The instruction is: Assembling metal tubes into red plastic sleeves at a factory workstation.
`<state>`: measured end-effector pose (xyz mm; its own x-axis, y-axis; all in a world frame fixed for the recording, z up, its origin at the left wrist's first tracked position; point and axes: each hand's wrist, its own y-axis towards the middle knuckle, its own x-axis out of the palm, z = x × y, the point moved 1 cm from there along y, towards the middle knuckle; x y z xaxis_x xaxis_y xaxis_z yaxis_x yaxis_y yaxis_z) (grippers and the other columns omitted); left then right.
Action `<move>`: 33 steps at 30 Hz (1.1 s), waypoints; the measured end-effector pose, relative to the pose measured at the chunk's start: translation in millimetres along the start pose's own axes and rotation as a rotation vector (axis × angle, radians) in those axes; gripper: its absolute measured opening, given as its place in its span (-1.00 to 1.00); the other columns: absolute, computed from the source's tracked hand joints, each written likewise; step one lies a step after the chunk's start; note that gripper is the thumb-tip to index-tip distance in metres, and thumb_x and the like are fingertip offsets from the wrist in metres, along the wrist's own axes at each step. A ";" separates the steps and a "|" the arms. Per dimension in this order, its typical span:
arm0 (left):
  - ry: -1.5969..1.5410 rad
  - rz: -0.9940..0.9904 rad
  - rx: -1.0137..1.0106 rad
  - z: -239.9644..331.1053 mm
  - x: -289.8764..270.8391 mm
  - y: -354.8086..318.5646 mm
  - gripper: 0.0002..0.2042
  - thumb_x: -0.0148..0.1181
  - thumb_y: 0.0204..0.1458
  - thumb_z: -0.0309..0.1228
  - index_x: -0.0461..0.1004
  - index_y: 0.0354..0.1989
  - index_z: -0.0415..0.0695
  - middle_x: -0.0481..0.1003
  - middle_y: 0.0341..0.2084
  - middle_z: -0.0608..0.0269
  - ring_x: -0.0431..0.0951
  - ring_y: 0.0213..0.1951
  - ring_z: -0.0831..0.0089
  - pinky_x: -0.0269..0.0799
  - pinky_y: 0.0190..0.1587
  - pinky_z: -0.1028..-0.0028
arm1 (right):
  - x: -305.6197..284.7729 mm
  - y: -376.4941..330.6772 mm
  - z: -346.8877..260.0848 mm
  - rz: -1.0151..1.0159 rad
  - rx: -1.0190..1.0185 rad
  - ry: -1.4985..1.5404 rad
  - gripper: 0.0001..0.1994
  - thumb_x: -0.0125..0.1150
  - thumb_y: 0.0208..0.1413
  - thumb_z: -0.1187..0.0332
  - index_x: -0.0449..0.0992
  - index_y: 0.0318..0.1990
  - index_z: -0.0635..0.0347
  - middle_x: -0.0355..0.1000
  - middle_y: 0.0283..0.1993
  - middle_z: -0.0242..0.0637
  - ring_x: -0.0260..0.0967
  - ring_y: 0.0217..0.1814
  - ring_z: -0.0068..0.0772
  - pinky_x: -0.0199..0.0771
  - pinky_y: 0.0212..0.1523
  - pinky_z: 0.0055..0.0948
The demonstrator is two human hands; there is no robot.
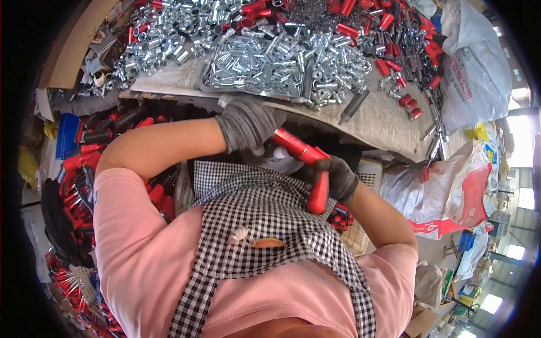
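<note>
A red pistol-shaped tool (296, 146) with a round barrel and a bent red handle is held slantwise in front of my apron. My right hand (341, 179), in a dark grey glove, wraps round it where handle and barrel meet. My left hand (247, 123), in a grey knit glove, closes round the front end by the bench edge. A small silver tip (224, 101) sticks out past that glove, in line with the barrel. The glove hides the part between. Below the barrel is a pale, rounded thing (276, 160) that I cannot make out.
On the bench (169, 79), a metal tray (256, 92) of small silver pins stands among heaps of silver sleeves and red tubes. Red-handled pieces (84, 169) fill the left side. White sacks (439, 191) stand at right, near a cream plastic basket (369, 172).
</note>
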<state>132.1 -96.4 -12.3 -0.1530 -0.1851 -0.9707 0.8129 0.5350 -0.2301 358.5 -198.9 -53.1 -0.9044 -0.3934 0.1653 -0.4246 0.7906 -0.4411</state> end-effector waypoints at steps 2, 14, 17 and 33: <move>0.161 0.307 0.059 -1.8 1.5 -8.0 -0.50 0.37 -0.37 -0.20 0.41 -0.24 -0.20 0.53 -0.43 0.08 0.56 -0.36 0.16 0.46 -0.38 0.19 | 0.3 1.4 -10.6 0.073 -0.144 -0.203 -0.63 0.28 -0.16 0.41 0.45 -0.11 0.26 0.41 -0.39 -0.30 0.43 -0.34 -0.30 0.48 -0.28 -0.29; 0.138 0.154 0.085 -19.5 22.1 5.7 -0.75 0.07 -0.08 -0.25 0.44 -0.32 -0.17 0.49 -0.58 0.11 0.52 -0.54 0.20 0.40 -0.51 0.22 | 11.6 23.3 14.3 -0.093 0.097 0.617 -0.39 0.29 -0.27 0.35 0.33 0.05 0.31 0.38 -0.34 -0.31 0.36 -0.41 -0.46 0.47 -0.30 -0.36; 0.177 0.489 0.155 -35.1 18.2 11.5 -0.80 -0.04 -0.02 -0.30 0.43 -0.33 -0.14 0.42 -0.64 0.15 0.43 -0.64 0.21 0.34 -0.58 0.20 | 12.8 24.8 12.2 -0.077 0.029 0.590 -0.40 0.29 -0.25 0.35 0.33 0.06 0.29 0.39 -0.35 -0.31 0.36 -0.42 -0.47 0.48 -0.29 -0.39; -0.058 -0.087 -0.051 -24.9 30.7 -5.1 -0.57 0.27 -0.22 -0.06 0.47 -0.27 -0.13 0.53 -0.54 0.00 0.57 -0.42 0.05 0.46 -0.38 0.14 | 41.2 13.7 -7.9 0.176 -0.458 -1.007 -0.24 0.34 -0.22 0.38 0.20 0.24 0.29 0.46 -0.10 -0.16 0.45 -0.10 -0.25 0.45 -0.06 -0.28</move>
<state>109.2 -84.3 -42.6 -0.1879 -0.2793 -0.9416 0.7680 0.5559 -0.3181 315.1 -200.6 -45.4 -0.5939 -0.2953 -0.7484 -0.4577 0.8890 0.0124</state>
